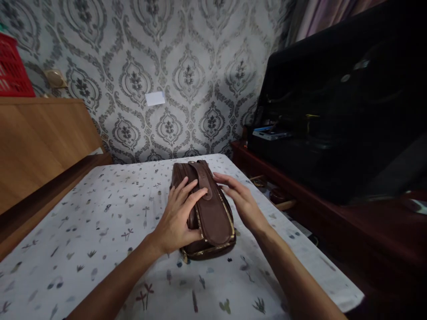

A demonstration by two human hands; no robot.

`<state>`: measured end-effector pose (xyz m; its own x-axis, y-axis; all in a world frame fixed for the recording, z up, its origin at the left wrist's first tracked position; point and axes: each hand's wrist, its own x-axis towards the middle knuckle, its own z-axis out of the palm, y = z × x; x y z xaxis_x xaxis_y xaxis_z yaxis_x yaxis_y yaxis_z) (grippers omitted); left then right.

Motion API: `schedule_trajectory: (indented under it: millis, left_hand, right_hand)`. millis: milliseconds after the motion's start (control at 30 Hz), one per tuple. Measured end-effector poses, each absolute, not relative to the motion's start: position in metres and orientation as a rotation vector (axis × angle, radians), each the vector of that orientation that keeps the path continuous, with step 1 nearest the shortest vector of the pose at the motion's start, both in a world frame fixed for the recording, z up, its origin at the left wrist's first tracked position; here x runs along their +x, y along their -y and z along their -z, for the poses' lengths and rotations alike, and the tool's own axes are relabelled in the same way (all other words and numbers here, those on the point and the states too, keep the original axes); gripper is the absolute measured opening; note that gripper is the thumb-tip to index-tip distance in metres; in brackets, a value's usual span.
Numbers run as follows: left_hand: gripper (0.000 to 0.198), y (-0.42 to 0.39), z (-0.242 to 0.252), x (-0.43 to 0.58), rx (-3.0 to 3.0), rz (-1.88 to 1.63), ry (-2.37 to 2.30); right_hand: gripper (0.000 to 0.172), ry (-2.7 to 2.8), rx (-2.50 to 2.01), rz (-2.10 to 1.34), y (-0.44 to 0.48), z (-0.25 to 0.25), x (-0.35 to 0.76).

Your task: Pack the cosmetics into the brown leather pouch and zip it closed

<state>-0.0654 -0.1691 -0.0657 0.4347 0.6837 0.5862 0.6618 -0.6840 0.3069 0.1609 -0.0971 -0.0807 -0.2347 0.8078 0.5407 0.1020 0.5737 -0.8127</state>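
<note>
A brown leather pouch (213, 218) with brass zippers and a strap flap lies on a table covered by a white patterned cloth (100, 231). My left hand (178, 213) rests flat on the pouch's left side, fingers stretched toward the strap's tab. My right hand (238, 200) lies against the pouch's right edge with its fingers extended and together. Neither hand grips anything.
A patterned wallpaper wall stands behind the table. A wooden headboard or cabinet (36, 142) rises at the left, with a red crate (13, 71) on top. A dark open case (333, 111) sits on a reddish wooden unit at the right.
</note>
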Motion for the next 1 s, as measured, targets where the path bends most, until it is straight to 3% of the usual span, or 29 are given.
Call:
schedule_trajectory:
  millis: [333, 600, 1000]
  left_hand:
    - [0.070, 0.170, 0.068, -0.060, 2.615, -1.161, -1.294]
    - [0.070, 0.169, 0.068, -0.056, 2.598, -1.152, -1.334]
    - [0.079, 0.168, 0.067, -0.057, 2.595, -1.070, -1.317]
  right_hand:
    - [0.040, 1.796, -0.916, -0.891, -0.032, 0.057, 0.119]
    - [0.048, 1.927, -0.755, -1.020, -0.015, 0.050, 0.133]
    - [0.037, 1.847, -0.724, -0.858, -0.025, 0.067, 0.111]
